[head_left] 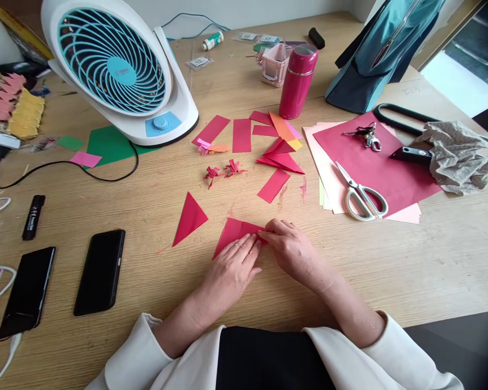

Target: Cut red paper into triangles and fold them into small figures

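On a wooden desk, two hands are pressing a folded red sheet

At the near middle of the wooden desk [309, 303], the left hand [232, 265] is lying flat on the folded red sheet [232, 230], its fingers straight and close together. The right hand [295, 252] is curling over the right end of the same sheet, fingertips touching the paper; whether it is pinching the edge, one cannot tell. A red triangle [190, 218] is lying to the left of the sheet, just apart from it. Two small red paper figures [223, 171] are sitting farther off, with red strips [241, 135] beyond them. To the right, white-handled scissors [360, 196] are resting partly on a large red sheet [337, 141]. At the far left, a white fan [179, 103] is standing; a pink bottle [297, 81] is standing at the far middle.
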Demonstrator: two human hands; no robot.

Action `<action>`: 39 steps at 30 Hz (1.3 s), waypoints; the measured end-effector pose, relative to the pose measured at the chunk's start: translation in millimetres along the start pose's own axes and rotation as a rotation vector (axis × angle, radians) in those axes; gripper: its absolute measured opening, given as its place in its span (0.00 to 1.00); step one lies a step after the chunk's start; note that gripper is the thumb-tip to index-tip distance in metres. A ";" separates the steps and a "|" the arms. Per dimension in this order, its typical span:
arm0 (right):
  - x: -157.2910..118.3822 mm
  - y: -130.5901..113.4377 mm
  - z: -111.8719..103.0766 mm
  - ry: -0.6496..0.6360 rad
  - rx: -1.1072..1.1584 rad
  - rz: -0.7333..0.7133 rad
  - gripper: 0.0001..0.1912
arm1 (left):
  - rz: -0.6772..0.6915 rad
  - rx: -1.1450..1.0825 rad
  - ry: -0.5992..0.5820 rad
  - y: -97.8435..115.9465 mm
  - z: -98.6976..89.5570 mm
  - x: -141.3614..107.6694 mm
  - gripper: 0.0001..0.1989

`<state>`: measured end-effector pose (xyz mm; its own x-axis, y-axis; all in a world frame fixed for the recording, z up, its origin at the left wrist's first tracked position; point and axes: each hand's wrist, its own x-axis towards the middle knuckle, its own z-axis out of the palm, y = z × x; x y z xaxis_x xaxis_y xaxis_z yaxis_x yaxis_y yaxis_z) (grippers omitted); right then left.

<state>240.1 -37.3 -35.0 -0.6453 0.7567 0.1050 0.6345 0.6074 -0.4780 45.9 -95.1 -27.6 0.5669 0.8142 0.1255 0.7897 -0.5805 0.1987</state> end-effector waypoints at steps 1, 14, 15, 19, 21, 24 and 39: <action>0.2 -0.1 0.0 -0.001 -0.016 -0.002 0.14 | -0.008 0.015 -0.019 1.9 2.4 -3.0 0.24; -41.3 -10.1 9.1 0.016 -0.207 -0.075 0.25 | -0.076 0.095 -0.085 12.7 12.9 -3.1 0.27; -44.5 -11.2 11.9 0.014 -0.227 -0.073 0.25 | -0.079 0.099 -0.087 12.9 13.0 -3.0 0.27; -48.8 -15.9 19.0 0.012 -0.279 -0.024 0.25 | -0.078 0.126 -0.086 13.4 13.2 -2.7 0.27; -49.6 -17.7 20.5 0.012 -0.288 -0.004 0.27 | -0.076 0.140 -0.085 14.3 14.1 -2.9 0.28; -52.9 -18.2 22.6 0.008 -0.291 0.012 0.29 | -0.081 0.158 -0.092 16.8 16.4 -4.8 0.30; -57.5 -19.3 26.4 0.008 -0.268 0.048 0.33 | -0.163 0.141 -0.130 26.0 27.8 -15.1 0.45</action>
<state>253.8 -99.0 -54.8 -0.6088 0.7876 0.0952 0.7551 0.6121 -0.2349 64.5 -122.8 -51.4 0.4479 0.8938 -0.0248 0.8928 -0.4455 0.0674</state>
